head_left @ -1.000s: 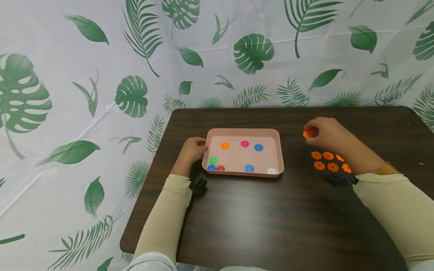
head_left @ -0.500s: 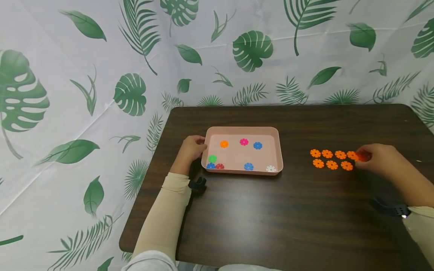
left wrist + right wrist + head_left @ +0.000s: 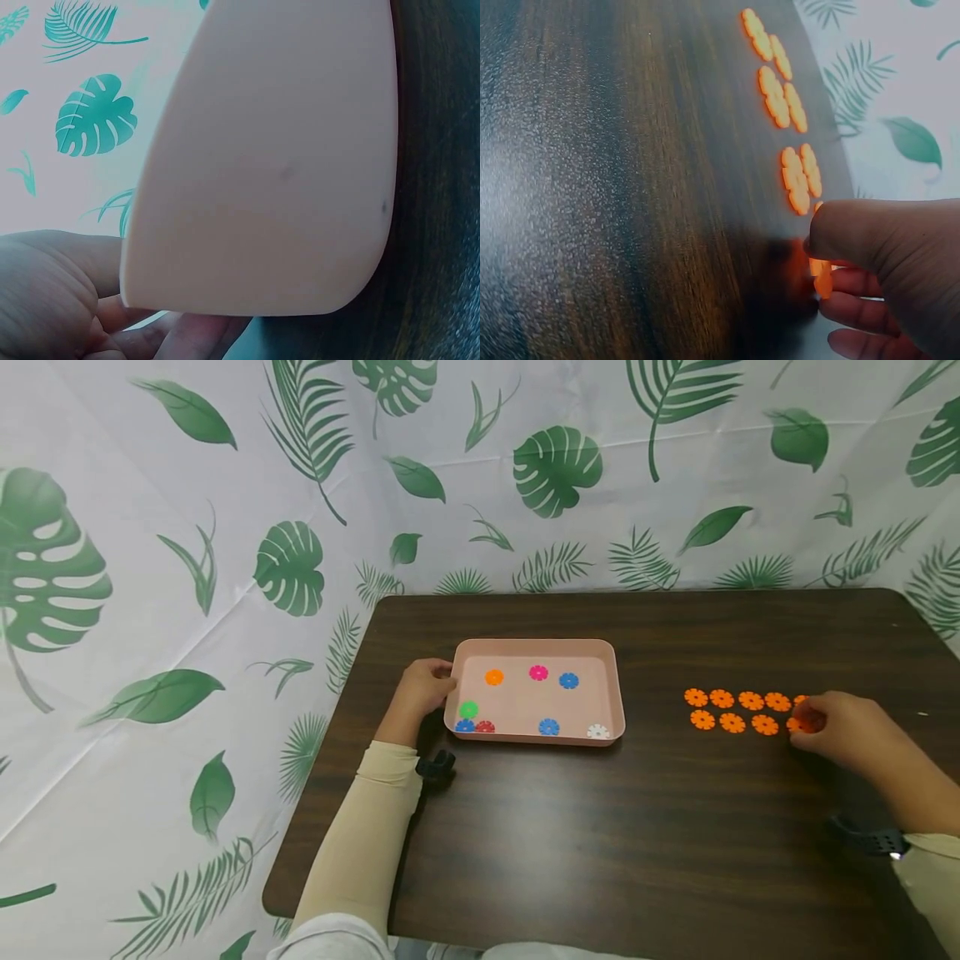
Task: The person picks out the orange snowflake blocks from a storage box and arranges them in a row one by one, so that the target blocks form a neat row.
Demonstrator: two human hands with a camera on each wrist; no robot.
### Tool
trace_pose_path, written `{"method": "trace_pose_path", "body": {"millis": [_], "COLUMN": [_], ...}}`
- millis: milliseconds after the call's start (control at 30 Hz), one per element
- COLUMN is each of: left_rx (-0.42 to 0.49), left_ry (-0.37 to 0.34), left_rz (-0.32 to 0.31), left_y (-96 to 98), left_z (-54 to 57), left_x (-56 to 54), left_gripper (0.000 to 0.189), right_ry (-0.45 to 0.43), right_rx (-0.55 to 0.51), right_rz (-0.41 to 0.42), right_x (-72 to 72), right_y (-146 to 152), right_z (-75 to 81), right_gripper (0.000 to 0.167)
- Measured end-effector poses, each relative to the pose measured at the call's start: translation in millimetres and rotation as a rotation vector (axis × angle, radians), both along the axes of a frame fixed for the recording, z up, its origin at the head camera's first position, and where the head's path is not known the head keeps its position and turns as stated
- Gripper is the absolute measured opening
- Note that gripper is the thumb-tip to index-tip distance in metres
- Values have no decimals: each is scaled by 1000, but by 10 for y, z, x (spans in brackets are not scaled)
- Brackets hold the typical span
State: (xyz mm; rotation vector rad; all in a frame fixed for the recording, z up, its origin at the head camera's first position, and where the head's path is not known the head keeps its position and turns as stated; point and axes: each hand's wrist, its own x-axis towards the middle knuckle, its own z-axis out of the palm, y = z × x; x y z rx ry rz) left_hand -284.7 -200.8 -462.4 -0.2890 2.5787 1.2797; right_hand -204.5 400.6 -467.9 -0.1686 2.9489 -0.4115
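Observation:
My left hand [image 3: 423, 687] grips the left end of a shallow pink tray [image 3: 536, 740]; in the left wrist view, its fingers [image 3: 196, 336] curl at the tray's corner. Inside the tray lie several small flower-shaped plastic discs, among them a green disc [image 3: 468, 710], a magenta disc [image 3: 538, 673] and a white disc [image 3: 597, 732]. At the right, my right hand [image 3: 851, 727] pinches an orange flower-shaped disc [image 3: 823, 281] at the end of the nearer of two rows. Thumb and fingertips partly cover it, low over the table.
Two rows of orange discs [image 3: 732, 722] lie flat on the dark wooden table [image 3: 570, 835], right of the tray. A leaf-patterned cloth [image 3: 465, 460] hangs behind and left of the table. A black band [image 3: 870, 839] is on the right wrist.
My right hand has come from behind the rows to their right end, nearer me. More orange discs show at that end. My left hand stays at the tray.

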Motion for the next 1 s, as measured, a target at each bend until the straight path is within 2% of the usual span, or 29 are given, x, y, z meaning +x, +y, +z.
{"method": "trace_pose_path", "body": {"millis": [167, 400, 600, 867, 1000], "left_rx": [6, 4, 5, 15, 5], "left_ry": [2, -10, -13, 5, 10], "left_rz": [3, 6, 2, -7, -6], "left_y": [1, 0, -8, -11, -10], "left_z": [5, 12, 11, 18, 24], "left_x": [-2, -15, -14, 12, 25], "left_gripper": [42, 42, 42, 41, 41], "right_ry": [16, 27, 33, 3, 14], "right_rx": [14, 39, 41, 28, 27], "right_rz": [21, -38, -42, -22, 20], "right_x": [3, 25, 27, -59, -145], "right_y": [-5, -33, -51, -126, -207], "right_z": [1, -4, 36, 172, 272], "right_gripper": [43, 46, 47, 56, 56]}}
